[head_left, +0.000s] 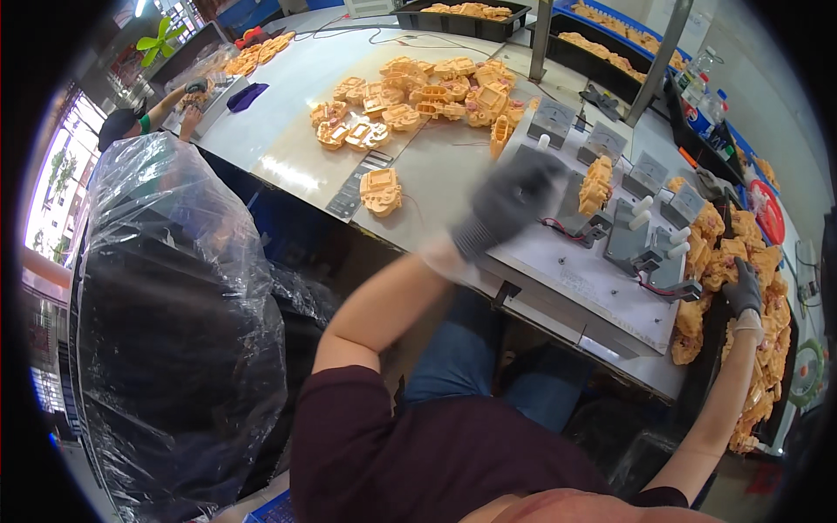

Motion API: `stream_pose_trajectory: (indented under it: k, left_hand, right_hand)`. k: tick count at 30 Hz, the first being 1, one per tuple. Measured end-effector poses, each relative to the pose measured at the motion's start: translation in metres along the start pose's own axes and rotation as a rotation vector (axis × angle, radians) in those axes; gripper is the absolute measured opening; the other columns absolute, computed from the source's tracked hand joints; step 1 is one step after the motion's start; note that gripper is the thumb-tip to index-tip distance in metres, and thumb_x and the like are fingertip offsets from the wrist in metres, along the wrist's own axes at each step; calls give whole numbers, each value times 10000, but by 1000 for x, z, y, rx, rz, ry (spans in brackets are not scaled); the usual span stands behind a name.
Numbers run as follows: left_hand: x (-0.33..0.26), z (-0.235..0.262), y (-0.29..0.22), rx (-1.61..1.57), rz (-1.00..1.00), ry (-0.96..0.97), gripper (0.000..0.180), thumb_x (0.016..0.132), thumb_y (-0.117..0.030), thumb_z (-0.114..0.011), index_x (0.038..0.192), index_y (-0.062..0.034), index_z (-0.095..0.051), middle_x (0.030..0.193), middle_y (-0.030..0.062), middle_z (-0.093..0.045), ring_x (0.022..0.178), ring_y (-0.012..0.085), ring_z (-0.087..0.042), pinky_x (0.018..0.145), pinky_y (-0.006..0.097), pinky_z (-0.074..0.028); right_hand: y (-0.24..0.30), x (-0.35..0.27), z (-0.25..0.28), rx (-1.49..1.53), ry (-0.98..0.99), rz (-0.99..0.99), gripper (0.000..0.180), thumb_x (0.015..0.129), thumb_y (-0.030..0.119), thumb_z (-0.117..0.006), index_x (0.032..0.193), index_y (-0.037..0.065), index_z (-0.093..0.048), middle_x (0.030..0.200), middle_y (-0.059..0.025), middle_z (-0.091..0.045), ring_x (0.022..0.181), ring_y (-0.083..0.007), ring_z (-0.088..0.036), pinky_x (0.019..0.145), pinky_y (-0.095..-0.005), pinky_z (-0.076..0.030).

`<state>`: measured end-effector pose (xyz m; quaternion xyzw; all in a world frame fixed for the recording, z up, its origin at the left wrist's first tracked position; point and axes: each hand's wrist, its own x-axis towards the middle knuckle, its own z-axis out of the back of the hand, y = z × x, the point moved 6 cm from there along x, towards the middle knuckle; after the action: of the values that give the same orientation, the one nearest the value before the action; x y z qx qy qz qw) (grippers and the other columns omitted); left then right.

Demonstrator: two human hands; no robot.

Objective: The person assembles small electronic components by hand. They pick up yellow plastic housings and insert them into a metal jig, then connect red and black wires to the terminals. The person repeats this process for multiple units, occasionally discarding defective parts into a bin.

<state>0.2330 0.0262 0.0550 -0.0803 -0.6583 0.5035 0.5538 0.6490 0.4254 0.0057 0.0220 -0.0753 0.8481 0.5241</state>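
Observation:
My left hand, in a dark grey glove, is smeared by motion over the left edge of a white test fixture; its fingers and anything in them cannot be made out. An orange plastic housing stands in the fixture among grey blocks, white knobs and several small analog meters. To the right, my gloved right hand reaches into a heap of similar housings, its fingers closed around one orange plastic housing at the heap's upper left.
More housings are piled on the table, with a single housing near its front edge. Metal posts rise behind the fixture. Black trays and bottles line the back. A plastic-covered chair stands left; another person works beyond.

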Motion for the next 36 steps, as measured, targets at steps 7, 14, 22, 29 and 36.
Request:
stream_pose_trajectory:
  k: [7,14,22,29,36]
  left_hand:
    - [4,244,191,1164,407,-156,637,761,-413,-654,1255,-38,-509,1181,158,-565,1063,277,-535,901,376,-439]
    - [-15,304,256,1364,829,7,888,663,-676,-639,1345,-146,-434,1304,251,-448,1221,414,-416,984,462,-375]
    - [-5,274,218,1518,787,31,771,671,-498,-732,1206,11,-510,1201,226,-519,1042,368,-567,875,423,-472]
    - [-30,335,207,749,798,-466,494,709,-322,-722,1057,4,-592,969,184,-641,928,317,-633,785,379,-504]
    - [-8,332,174,-822,346,-641,430,795,-257,-551,1153,-18,-534,1216,144,-558,1131,316,-543,910,467,-470]
  right_hand:
    - [69,-110,69,576,-546,19,549,814,98,-635,1332,54,-458,1288,-172,-517,1197,-294,-491,992,-361,-399]
    - [112,-242,-32,383,-451,-245,875,677,231,-773,1415,112,-319,1398,-206,-350,1249,-397,-384,1028,-456,-347]
    - [95,-192,-94,328,-436,-456,834,682,340,-739,1403,323,-320,1399,-181,-328,1247,-485,-286,1032,-516,-325]
    - [94,-147,-98,305,-514,-383,769,699,331,-711,1380,308,-355,1386,-176,-330,1244,-455,-290,1038,-518,-309]
    - [73,-151,-65,367,24,-453,803,739,317,-696,1423,335,-275,1432,-166,-302,1293,-429,-283,1048,-494,-321]
